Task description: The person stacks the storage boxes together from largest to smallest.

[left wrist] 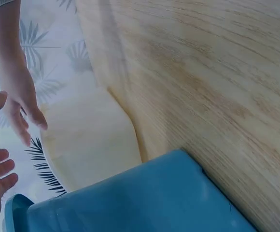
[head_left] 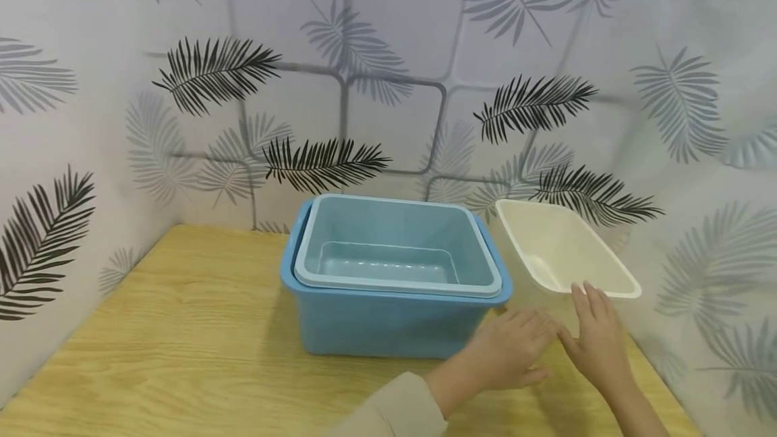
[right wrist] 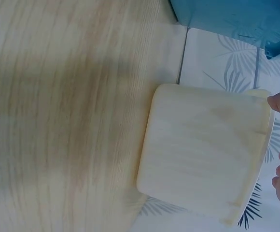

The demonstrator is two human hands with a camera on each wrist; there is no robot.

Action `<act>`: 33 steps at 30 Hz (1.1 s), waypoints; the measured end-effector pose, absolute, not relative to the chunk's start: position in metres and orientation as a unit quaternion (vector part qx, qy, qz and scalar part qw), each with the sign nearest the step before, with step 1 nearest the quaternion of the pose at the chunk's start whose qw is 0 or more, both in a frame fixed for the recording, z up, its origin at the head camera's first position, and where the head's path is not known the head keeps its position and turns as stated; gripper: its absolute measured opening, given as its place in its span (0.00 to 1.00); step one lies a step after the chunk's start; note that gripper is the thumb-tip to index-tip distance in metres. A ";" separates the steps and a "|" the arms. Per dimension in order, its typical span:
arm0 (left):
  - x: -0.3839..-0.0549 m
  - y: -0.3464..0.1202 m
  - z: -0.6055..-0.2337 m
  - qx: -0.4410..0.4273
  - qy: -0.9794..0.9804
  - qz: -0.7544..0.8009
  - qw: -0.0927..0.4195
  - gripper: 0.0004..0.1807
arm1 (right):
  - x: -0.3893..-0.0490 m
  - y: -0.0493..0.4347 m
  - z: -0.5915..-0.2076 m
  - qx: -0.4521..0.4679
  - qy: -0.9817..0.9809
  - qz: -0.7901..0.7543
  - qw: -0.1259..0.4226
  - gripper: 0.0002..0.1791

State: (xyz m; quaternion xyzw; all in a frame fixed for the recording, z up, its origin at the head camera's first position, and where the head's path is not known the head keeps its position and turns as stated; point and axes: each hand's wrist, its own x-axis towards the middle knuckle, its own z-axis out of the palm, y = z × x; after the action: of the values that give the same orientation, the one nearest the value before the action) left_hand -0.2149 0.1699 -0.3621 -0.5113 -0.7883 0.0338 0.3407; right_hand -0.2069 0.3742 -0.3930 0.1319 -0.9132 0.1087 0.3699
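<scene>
A cream plastic bin (head_left: 561,245) stands at the right end of the table, beside the blue ones. My right hand (head_left: 597,346) is at its near rim with fingers extended; in the right wrist view the thumb (right wrist: 274,102) meets the rim's corner, though contact is hard to tell. My left hand (head_left: 506,349) hovers to the left of it, before the blue bin's near right corner, fingers loose and holding nothing. A light blue bin (head_left: 388,261) sits nested inside a larger, darker blue bin (head_left: 382,326), its rim slightly raised and tilted.
Wood-grain table (head_left: 176,336) extends left and in front of the bins. Leaf-patterned sheeting (head_left: 388,106) hangs close behind and along both sides, near the cream bin's back and right.
</scene>
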 end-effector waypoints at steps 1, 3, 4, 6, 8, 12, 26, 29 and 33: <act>-0.215 0.173 -0.363 -0.506 -0.797 0.036 0.327 0.34 | -0.208 0.374 -0.392 0.132 -0.915 0.108 0.366 0.38; -0.215 0.178 -0.364 -0.493 -0.815 0.041 0.301 0.34 | -0.210 0.373 -0.390 0.132 -0.917 0.109 0.359 0.37; -0.215 0.179 -0.365 -0.484 -0.826 0.047 0.286 0.36 | -0.212 0.371 -0.389 0.131 -0.919 0.109 0.356 0.39; -0.217 0.182 -0.367 -0.467 -0.843 0.064 0.261 0.39 | -0.215 0.368 -0.389 0.127 -0.921 0.107 0.353 0.38; -0.218 0.186 -0.368 -0.452 -0.854 0.072 0.247 0.42 | -0.218 0.366 -0.388 0.121 -0.921 0.103 0.355 0.36; -0.221 0.193 -0.369 -0.426 -0.868 0.091 0.237 0.44 | -0.223 0.363 -0.387 0.120 -0.922 0.091 0.357 0.31; -0.229 0.199 -0.373 -0.418 -0.882 0.118 0.185 0.40 | -0.221 0.361 -0.396 0.137 -0.926 0.094 0.338 0.28; -0.230 0.198 -0.375 -0.411 -0.888 0.100 0.179 0.41 | -0.218 0.361 -0.396 0.138 -0.924 0.101 0.341 0.28; -0.231 0.197 -0.375 -0.403 -0.897 0.074 0.168 0.41 | -0.213 0.361 -0.396 0.152 -0.918 0.096 0.353 0.27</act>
State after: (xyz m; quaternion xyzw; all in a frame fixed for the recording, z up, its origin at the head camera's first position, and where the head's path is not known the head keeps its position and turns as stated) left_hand -0.2314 0.1972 -0.3753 -0.4028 -0.8967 0.0744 0.1680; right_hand -0.2132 0.3608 -0.3962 0.1523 -0.9181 0.0961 0.3531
